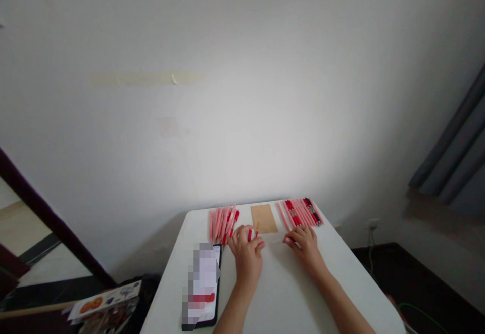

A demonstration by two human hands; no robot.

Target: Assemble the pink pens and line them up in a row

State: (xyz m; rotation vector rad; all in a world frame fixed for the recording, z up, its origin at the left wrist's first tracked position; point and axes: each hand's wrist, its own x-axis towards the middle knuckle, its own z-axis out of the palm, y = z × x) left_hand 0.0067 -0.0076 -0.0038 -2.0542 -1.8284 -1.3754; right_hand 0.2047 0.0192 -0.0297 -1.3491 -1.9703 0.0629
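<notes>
From where I stand, the pale wall (250, 106) rises behind everything; against it sits the white table (276, 288), with a phone (208, 288) lying face-up at its left, beside the person's left forearm; the left hand (248, 247) is half-curled near the middle, and I cannot tell whether it grips the small red pieces (249, 234) showing at its fingers; the right hand (303, 243) is bent palm-down opposite, fingertips low to the tabletop, and whether they pinch anything I cannot tell either (a faint pale strip seems to run between the hands, too thin to make out); beyond them lies the brown card (264, 219), flanked by the left bunch of pens (223, 222) and the right row of pens (302, 212), mostly pink with red and black among them; the pens should be light, stiff and rather slick, apt to roll, hard to damage, and best taken mid-barrel between thumb and finger; counted up, that is one table, one phone, one card, two hands and two groups of pens, perhaps a dozen in the row, though overlap spoils any sure tally.
</notes>
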